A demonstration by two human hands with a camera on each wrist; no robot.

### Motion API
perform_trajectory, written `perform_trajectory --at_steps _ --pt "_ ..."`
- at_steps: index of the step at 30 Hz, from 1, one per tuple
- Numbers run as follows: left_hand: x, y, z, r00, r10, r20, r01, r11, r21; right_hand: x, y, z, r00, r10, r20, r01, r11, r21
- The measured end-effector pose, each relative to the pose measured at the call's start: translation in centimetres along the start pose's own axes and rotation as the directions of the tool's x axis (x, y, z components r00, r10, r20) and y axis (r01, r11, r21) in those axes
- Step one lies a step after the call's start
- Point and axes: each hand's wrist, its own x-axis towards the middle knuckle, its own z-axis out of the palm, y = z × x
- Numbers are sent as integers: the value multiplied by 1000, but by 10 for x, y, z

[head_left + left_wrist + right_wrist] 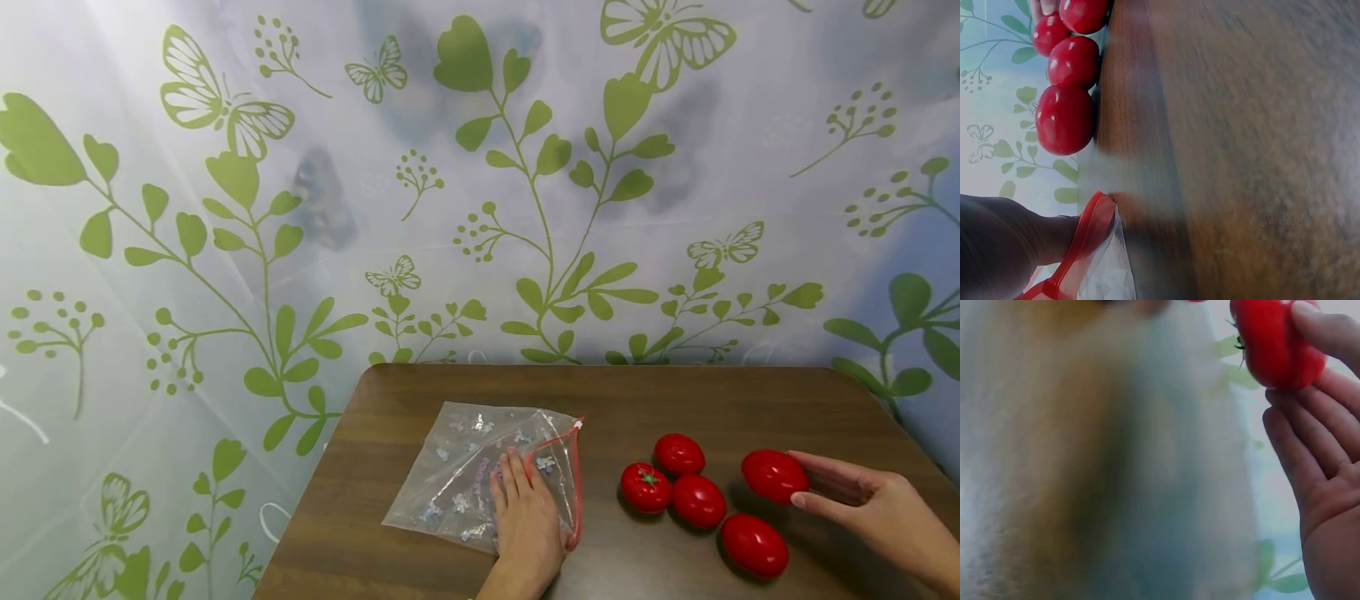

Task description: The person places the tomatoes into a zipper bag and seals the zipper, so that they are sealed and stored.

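Lower right: your right hand (892, 510) pinches a glossy red tomato (775, 476). Your left hand (527, 521), fingers straight, rests on a clear, red-zipped bag (442, 479), lower centre. Brown wood-grain table (637, 396); green leaf-print backdrop (420, 108) above.

Bare hands (527, 521) (885, 508) (slim fingers (1300, 447))
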Motion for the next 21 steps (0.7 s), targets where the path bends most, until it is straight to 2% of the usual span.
perform_trajectory --at_steps 4,7,13,21 --pt "0 0 0 1000 -2 -9 2 1000 5 -12 -11 -3 989 -72 -127 76 997 31" --pt "0 0 -1 1000 -6 1 6 1000 2 -22 -25 -2 982 -84 -171 97 993 65" --pt "0 0 -2 999 -10 31 11 1000 -22 -35 -60 8 989 -2 -147 11 998 65" --pt "-1 -2 -2 1000 -11 10 11 1000 -26 -52 -87 24 992 13 -129 -6 998 60"
